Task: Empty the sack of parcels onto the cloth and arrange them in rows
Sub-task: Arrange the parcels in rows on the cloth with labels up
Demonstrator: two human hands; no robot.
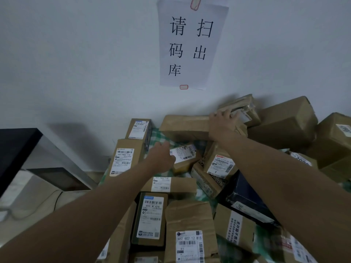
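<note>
Many parcels [152,218] cover cloth [157,136], perhaps unsorted.

- The parcels [185,221] are brown cardboard, matt and creased, some wrapped in shiny clear tape.
- White paper labels [150,217] with black print are stuck on them, smooth and faintly glossy.
- One box [245,198] is dark navy with a smoother finish.
- The cloth [157,135] is woven fabric in a green-and-white check.
- The notice [190,44] is thin white paper, slightly curled.
- The wall [76,54] is matt painted white.
- The tabletop [17,143] is matt black.
</note>
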